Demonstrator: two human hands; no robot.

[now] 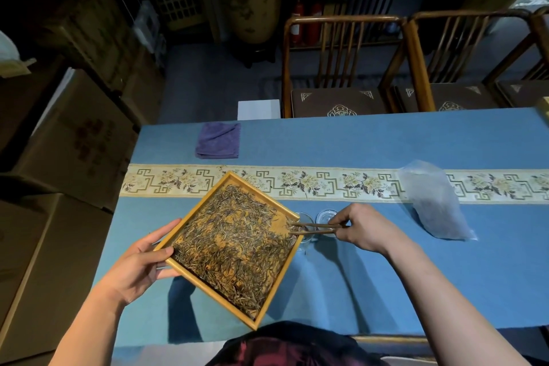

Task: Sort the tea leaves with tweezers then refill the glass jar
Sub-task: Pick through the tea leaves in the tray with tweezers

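Head view: left hand (142,261) is gripping the square yellow wooden tray (269,300) of dark loose tea leaves (234,246), tilting it above the blue tablecloth (386,276). Right hand (361,227) is pinching brown wooden tweezers (315,229), tips lying among leaves at the tray's right corner, over a clear glass jar (303,242). Clear plastic bag (430,202) is lying well apart, right.

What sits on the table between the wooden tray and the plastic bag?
In the head view, the right hand holding tweezers, above two small glass pieces.
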